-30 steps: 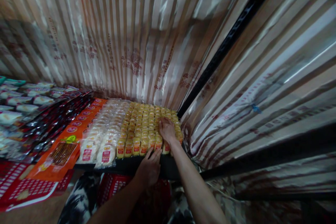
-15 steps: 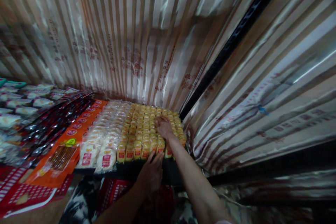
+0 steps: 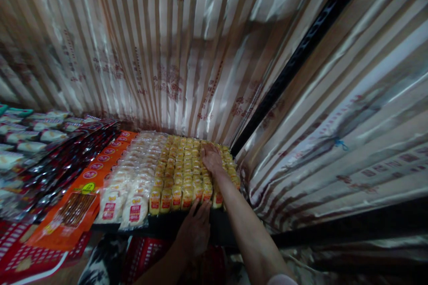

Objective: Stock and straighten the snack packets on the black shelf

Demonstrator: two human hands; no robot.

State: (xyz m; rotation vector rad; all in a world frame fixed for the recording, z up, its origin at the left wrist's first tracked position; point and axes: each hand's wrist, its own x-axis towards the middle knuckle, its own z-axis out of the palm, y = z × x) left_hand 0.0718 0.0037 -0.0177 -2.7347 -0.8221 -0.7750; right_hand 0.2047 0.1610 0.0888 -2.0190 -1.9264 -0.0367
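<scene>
Rows of small yellow snack packets (image 3: 182,169) with orange labels stand packed on a dark shelf (image 3: 167,221). My right hand (image 3: 211,158) reaches over them and lies flat on the tops towards the back, fingers stretched out. At the front edge my left hand (image 3: 195,227) has its fingers extended against the lower faces of the front packets. Neither hand has anything lifted in it. Clear-wrapped white round crackers (image 3: 134,209) with red labels stand in two rows to the left of the yellow packets.
An orange bag of brown sticks (image 3: 76,207) leans over the shelf front, beside dark red shiny packs (image 3: 65,173) and white packs (image 3: 30,136). Red baskets (image 3: 50,254) sit below. A black post (image 3: 284,75) and striped plastic sheeting (image 3: 160,44) close off the back and right.
My right hand has slid a little further towards the back of the packets. My left hand stays at the front edge. The view has shifted slightly, so the shelf appears lower.
</scene>
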